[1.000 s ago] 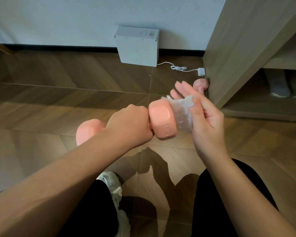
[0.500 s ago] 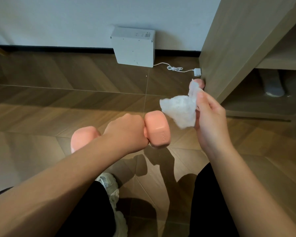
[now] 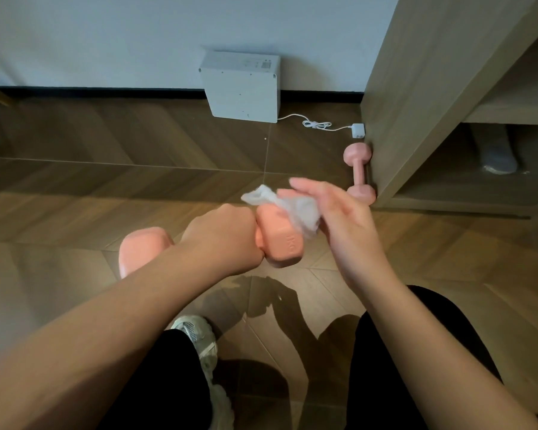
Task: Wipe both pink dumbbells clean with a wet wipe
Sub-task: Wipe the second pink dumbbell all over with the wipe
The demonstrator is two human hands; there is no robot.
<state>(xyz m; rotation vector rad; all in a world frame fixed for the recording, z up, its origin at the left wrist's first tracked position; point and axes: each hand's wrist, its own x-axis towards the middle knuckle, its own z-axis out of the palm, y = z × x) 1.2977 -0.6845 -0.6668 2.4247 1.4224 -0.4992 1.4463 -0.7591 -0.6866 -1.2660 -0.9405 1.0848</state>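
Observation:
My left hand (image 3: 222, 238) is closed around the handle of a pink dumbbell (image 3: 280, 240), held level above the floor. Its other head shows left of my wrist. My right hand (image 3: 339, 225) presses a crumpled white wet wipe (image 3: 295, 206) against the top and end face of the dumbbell's right head, fingers stretched out flat. A second pink dumbbell (image 3: 358, 169) lies on the floor against the wooden cabinet, beyond my right hand.
A wooden cabinet (image 3: 416, 88) with an open lower shelf stands at the right. A white box (image 3: 241, 88) leans on the wall, its cable and plug (image 3: 357, 130) trailing to the cabinet. My legs and a white shoe (image 3: 199, 336) are below.
The wipe was lifted off the dumbbell head half a second ago and is back down on it. The second dumbbell on the floor has come into full view.

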